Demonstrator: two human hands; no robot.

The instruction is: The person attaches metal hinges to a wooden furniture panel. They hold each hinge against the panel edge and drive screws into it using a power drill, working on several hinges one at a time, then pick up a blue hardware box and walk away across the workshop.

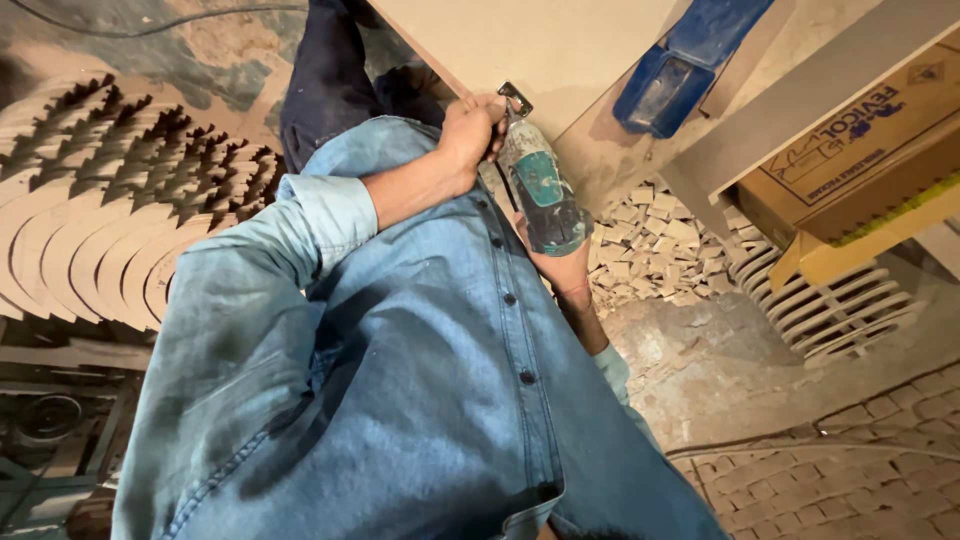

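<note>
the jigsaw (540, 195), a teal and grey power tool, stands nose-up with its metal shoe at the edge of the pale wooden board (530, 45); a clean cut likely needs the shoe kept flat on the board and fed slowly. the right hand (562, 265) is wrapped around the tool's lower body, palm up, while the left hand (470, 130) reaches across the denim shirt (420, 360), fingers curled closed at the tool's nose.
</note>
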